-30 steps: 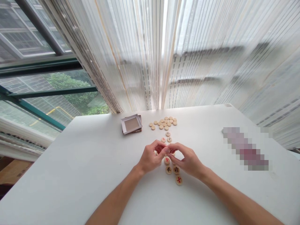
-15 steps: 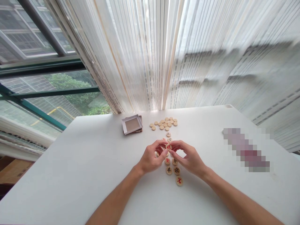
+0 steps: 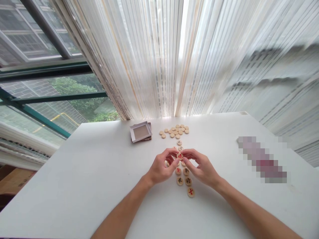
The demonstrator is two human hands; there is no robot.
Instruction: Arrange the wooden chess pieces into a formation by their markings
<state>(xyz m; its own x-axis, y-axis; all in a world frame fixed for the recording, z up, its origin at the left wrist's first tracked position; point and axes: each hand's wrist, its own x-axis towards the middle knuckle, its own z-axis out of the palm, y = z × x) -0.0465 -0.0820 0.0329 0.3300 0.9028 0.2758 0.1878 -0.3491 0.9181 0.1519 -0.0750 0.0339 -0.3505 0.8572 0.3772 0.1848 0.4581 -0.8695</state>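
Both hands meet over the middle of a white table [image 3: 87, 186]. My left hand [image 3: 161, 167] and my right hand [image 3: 200, 168] pinch one round wooden chess piece [image 3: 179, 155] with a red character between their fingertips, face up towards me. Below the hands lie several face-up pieces [image 3: 185, 181] with red or black characters, the nearest one [image 3: 190, 192] red. Two more marked pieces [image 3: 179, 143] sit just beyond the fingers. Farther back is a cluster of several blank-side-up pieces [image 3: 175, 130].
A small open cardboard box [image 3: 141, 132] sits at the back left of the pieces. A blurred-out patch [image 3: 261, 159] lies on the table's right side. Sheer striped curtains [image 3: 199, 59] hang behind the table, with a window [image 3: 50, 86] at left.
The fingers, closed together over the pieces a second ago, now hold a piece turned up so its red character shows. The hands stay in the same spot.
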